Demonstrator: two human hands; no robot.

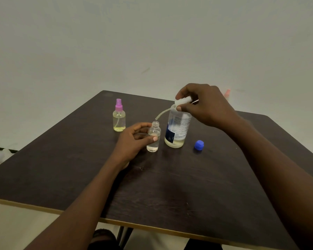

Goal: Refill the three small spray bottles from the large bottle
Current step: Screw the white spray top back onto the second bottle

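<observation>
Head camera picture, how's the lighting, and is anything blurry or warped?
Head view: dim, even light, only soft shadows on the table; wide-angle stretch toward the corners; the pink object behind the right hand is blurred; the large bottle label is too soft to read; no strong glare.

Person seen from the head cam: bare left hand and bare right hand. The left forearm and right forearm are uncovered from the wrist all the way to the frame edge. The left thumbnail is short and trimmed, pale pink. The right thumbnail is also short and pale. Below the near table edge are two dark rounded shapes, which look like legs or footwear in dark material. It's too dim to tell which, and no fabric detail is readable.
</observation>
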